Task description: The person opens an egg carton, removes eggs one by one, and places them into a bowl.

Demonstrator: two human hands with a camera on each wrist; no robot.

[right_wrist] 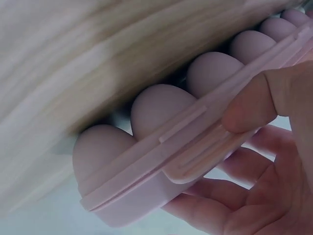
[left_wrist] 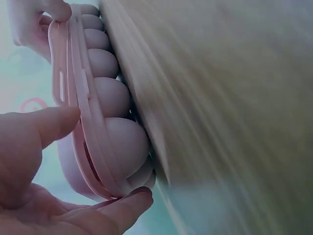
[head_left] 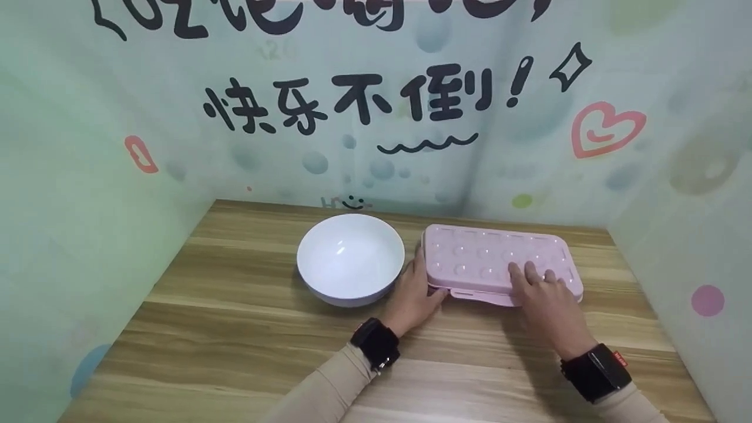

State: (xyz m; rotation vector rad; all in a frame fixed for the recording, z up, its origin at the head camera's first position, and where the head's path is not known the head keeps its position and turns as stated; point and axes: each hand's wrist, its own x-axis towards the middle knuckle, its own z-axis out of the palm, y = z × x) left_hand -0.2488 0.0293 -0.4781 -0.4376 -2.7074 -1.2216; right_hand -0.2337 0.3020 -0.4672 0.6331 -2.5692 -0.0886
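A pink ice ball tray [head_left: 470,252] with a domed lid lies on the table, its round cups [right_wrist: 161,110] facing down. My left hand [head_left: 414,296] grips its left end; in the left wrist view the thumb [left_wrist: 63,122] is at the front rim and a finger reaches round the end. Over the front right part, my right hand [head_left: 549,299] holds the tray, fingers on the lid and thumb [right_wrist: 252,105] against the front latch flap [right_wrist: 195,159]. The flap juts out from the front edge. A narrow dark slit shows between lid and base at the left end.
Just left of the tray stands a white bowl [head_left: 351,255], close to my left hand. The wood-grain table [head_left: 235,341] meets a printed backdrop [head_left: 352,170] behind and at both sides.
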